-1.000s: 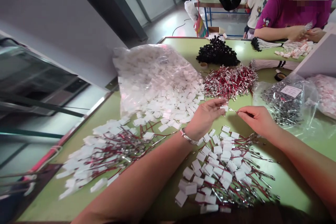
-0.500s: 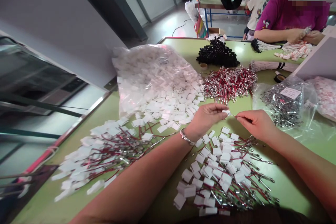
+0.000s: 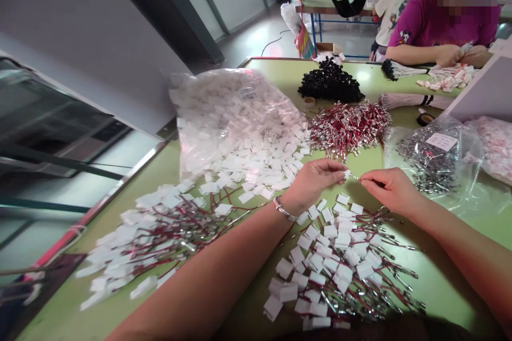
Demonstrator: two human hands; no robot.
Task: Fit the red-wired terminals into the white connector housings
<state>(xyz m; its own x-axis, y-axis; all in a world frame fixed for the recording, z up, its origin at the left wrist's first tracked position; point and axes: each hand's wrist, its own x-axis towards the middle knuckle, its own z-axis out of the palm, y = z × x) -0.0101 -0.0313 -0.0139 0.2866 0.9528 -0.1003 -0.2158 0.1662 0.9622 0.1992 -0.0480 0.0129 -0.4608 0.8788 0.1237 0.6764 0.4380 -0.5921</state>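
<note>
My left hand (image 3: pixel 316 180) pinches a small white plastic connector housing (image 3: pixel 347 174) between thumb and fingertips. Facing it, my right hand (image 3: pixel 391 187) is closed in a pinch on a short wire with a metal terminal (image 3: pixel 354 177), whose tip points at the housing. Whether the tip is inside the housing I cannot tell. Below both hands lies a pile of white housings with red wires and silver terminals (image 3: pixel 343 240). A similar heap of wired housings (image 3: pixel 160 229) spreads to the left of my left forearm.
A clear bag of white housings (image 3: pixel 240 117) spills open at centre left. Beyond my hands sit red wires (image 3: pixel 348 125) and black parts (image 3: pixel 330 81). Bagged metal terminals (image 3: pixel 432 154) lie at right, near black tape (image 3: pixel 425 119). A co-worker in purple (image 3: pixel 424 26) handles wires across the table.
The white housing has turned in my left fingertips and shows less of its side. My right hand holds almost the same place. The view has shifted very slightly.
</note>
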